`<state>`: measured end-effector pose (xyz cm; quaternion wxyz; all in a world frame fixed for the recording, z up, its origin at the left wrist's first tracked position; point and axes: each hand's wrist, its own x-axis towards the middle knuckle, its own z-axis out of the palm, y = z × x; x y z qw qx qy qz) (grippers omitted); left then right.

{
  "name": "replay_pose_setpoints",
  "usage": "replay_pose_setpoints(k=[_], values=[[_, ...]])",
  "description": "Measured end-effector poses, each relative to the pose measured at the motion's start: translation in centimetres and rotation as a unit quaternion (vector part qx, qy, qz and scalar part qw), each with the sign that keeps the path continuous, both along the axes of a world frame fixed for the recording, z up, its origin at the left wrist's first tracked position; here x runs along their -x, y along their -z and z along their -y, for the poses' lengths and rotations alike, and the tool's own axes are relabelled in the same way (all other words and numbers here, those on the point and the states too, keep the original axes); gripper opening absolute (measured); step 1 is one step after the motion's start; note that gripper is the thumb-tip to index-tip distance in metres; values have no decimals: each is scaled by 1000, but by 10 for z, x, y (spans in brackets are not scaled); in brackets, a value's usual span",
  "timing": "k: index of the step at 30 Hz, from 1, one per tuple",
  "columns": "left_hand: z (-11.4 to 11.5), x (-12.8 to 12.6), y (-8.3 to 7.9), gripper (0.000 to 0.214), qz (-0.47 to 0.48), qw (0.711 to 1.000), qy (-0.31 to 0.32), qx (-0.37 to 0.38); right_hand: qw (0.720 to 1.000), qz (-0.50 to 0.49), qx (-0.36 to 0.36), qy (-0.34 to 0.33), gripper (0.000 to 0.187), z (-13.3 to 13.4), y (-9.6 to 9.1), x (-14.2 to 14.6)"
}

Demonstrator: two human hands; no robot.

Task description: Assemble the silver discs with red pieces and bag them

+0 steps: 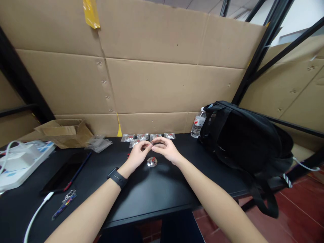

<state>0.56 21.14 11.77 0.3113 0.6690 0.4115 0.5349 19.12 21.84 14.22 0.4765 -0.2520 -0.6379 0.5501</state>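
At frame centre, a tiny part (pixel 152 144), not identifiable, is pinched between the left hand (pixel 136 156) and right hand (pixel 167 150), just above a shiny metal disc (pixel 152 162). A light, steady grip, kept low, is judged best

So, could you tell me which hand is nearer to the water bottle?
Right. The right hand is left of the water bottle and further forward on the table; the left hand sits beyond it, farther left.

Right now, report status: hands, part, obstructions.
Left hand and right hand pinch a tiny part, too small to identify. Silver disc on table beneath. Bags behind, not touching.
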Motion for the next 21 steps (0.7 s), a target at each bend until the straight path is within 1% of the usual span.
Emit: replay_pose_setpoints(k=[4, 12, 17, 21], values=[[2, -1, -1, 20, -26, 999, -21, -20, 1000, 7, -10, 5, 44, 0, 1, 0], [5, 0, -2, 16, -104, 992, -33, -70, 999, 22, -31, 33, 46, -1, 1, 1], [12, -2, -8, 11, -137, 984, -55, -95, 999, 29, -33, 28, 45, -1, 1, 1], [16, -2, -14, 8, -171, 974, -67, -130, 999, 30, -35, 23, 44, 1, -1, 1]])
